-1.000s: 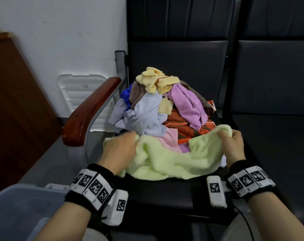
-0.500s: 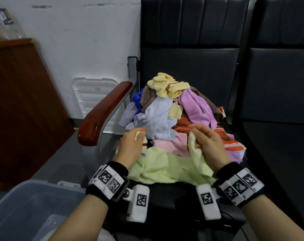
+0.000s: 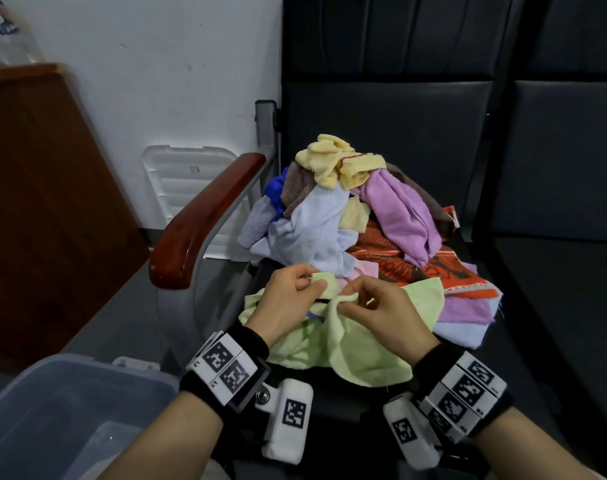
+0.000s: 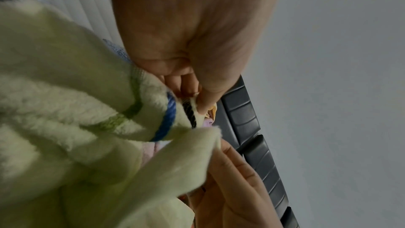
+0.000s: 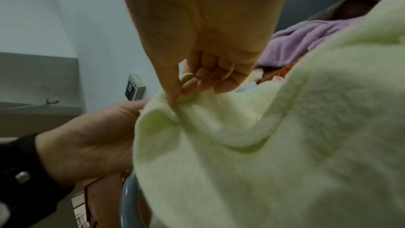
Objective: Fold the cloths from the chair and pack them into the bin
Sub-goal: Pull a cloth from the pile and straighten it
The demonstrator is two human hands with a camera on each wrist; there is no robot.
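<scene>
While both hands work it, 1 pale green cloth [image 3: 357,348] hangs bunched at the front edge of the chair seat [image 3: 347,403], at abt 6 o'clock from the cloth pile [image 3: 357,223]. L hand [image 3: 288,303] pinches one edge of it btwn thumb and curled fingers; the left wrist view shows green, blue and black stripes on the cloth just by that pinch. R hand [image 3: 385,317] pinches another bit of edge btwn thumb and forefinger, other fingers curled loosely, the 2 pinch points nearly touching at centre. In the pile, heaped at 12 o'clock from the hands, I count roughly: 1 yellow cloth [image 3: 336,164] on top, 1 lilac cloth [image 3: 399,216] at 2 o'clock, 1 pale blue cloth [image 3: 312,233] at 11, 1 brown, 1 deep blue, 1 pink, 1 orange patterned cloth [image 3: 433,271] under the rest; exact total can't be told, they overlap. Chair has 1 wooden armrest [image 3: 205,223] at 10 o'clock. 1 clear plastic bin [image 3: 70,410] sits on the floor at 8 o'clock, well apart from the cloth. 1 white lid [image 3: 187,181] leans on the wall behind the armrest. 1 second dark seat [image 3: 558,289] at 3 o'clock. 1 wooden cabinet [image 3: 45,202] at 9 o'clock.
</scene>
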